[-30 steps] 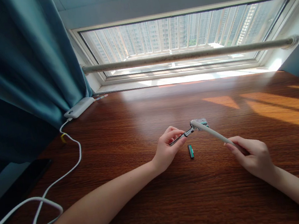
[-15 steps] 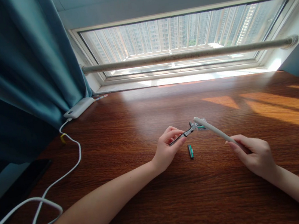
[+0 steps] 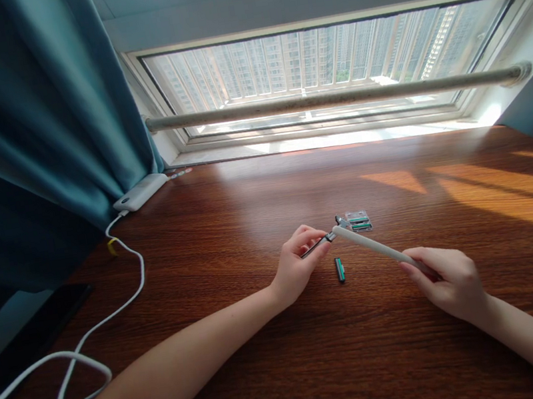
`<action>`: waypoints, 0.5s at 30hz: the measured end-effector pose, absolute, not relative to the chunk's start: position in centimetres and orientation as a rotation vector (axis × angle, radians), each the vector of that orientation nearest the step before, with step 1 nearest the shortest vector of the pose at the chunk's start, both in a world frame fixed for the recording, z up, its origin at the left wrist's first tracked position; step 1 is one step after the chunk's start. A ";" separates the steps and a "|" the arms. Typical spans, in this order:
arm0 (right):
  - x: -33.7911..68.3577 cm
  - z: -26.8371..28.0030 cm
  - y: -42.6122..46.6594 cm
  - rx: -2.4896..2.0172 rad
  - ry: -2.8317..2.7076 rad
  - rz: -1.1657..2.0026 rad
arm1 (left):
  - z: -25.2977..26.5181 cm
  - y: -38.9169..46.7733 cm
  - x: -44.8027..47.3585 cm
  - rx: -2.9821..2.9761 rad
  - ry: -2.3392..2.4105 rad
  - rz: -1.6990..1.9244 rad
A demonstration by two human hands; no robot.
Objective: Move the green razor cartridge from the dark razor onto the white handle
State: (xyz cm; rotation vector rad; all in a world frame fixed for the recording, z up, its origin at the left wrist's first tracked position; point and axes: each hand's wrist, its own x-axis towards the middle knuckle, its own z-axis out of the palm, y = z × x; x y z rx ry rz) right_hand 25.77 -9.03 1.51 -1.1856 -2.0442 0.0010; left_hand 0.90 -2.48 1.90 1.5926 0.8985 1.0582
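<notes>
My left hand (image 3: 297, 265) pinches the dark handle of a razor (image 3: 315, 246) that points up and to the right. The razor's metal head end (image 3: 341, 221) lies partly behind the tip of a slim pale stick (image 3: 373, 248). My right hand (image 3: 448, 278) grips this stick at its lower right end; its exact kind is unclear. The stick's tip crosses the razor's neck and seems to touch it. A green and black razor cartridge (image 3: 340, 269) lies on the table below them. Just right of the razor head is a clear case (image 3: 359, 220) with green-striped cartridges.
A brown wooden table (image 3: 272, 360) runs up to the window (image 3: 335, 57). At its left lie a white box-shaped device (image 3: 141, 193), a white cable (image 3: 142, 273) and a dark flat screen (image 3: 25, 339). A blue curtain (image 3: 54, 105) hangs at the left.
My right hand has moved left and slightly down, drawing the stick's tip from the razor's head to its neck. The clear case is more exposed. My left hand has hardly moved.
</notes>
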 end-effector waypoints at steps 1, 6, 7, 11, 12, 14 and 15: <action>25.8 1.5 -9.0 -1.187 -2.042 -0.005 | 1.9 -2.5 0.9 1.591 0.900 1.059; 25.9 1.4 -9.1 -1.196 -2.039 0.002 | 1.9 -2.5 0.9 1.591 0.892 1.064; 25.9 1.4 -9.1 -1.194 -2.040 0.009 | 1.9 -2.5 0.9 1.592 0.893 1.064; 25.9 1.4 -9.0 -1.138 -2.094 0.032 | 1.9 -2.5 0.9 1.593 0.898 1.062; 25.9 1.3 -9.0 -1.121 -2.115 0.037 | 1.9 -2.5 0.9 1.593 0.897 1.061; 25.8 1.3 -8.9 -1.120 -2.125 0.033 | 1.9 -2.5 0.9 1.595 0.902 1.056; 25.8 1.4 -8.9 -1.140 -2.105 0.023 | 1.9 -2.5 0.9 1.598 0.908 1.053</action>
